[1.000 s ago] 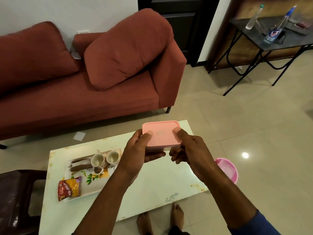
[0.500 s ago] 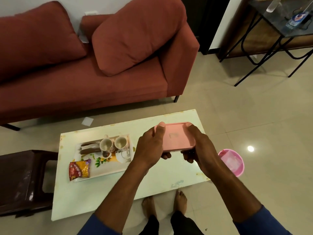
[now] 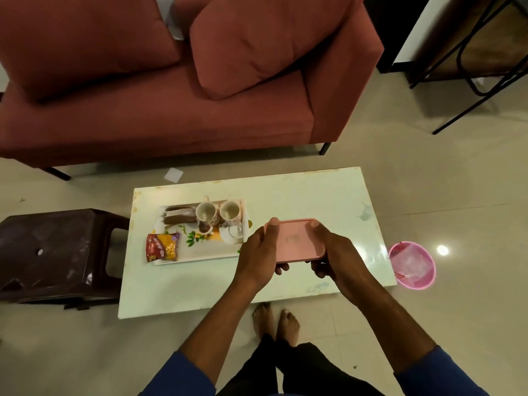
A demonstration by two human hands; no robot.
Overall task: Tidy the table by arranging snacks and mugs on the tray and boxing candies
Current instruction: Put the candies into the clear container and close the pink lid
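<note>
Pink candy box (image 3: 295, 240), lid on, sits clasped between your left hand (image 3: 258, 254) and right hand (image 3: 335, 260) above the table (image 3: 300, 192), while left of your grip the tray (image 3: 200, 251) already carries mugs (image 3: 206, 217) and snacks (image 3: 163, 247), so setting it down seems all that's left.

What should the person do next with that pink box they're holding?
Probably lower the pink box onto the bare table right of the tray. Both the left hand and right hand grip it, lid on, above that spot.
</note>
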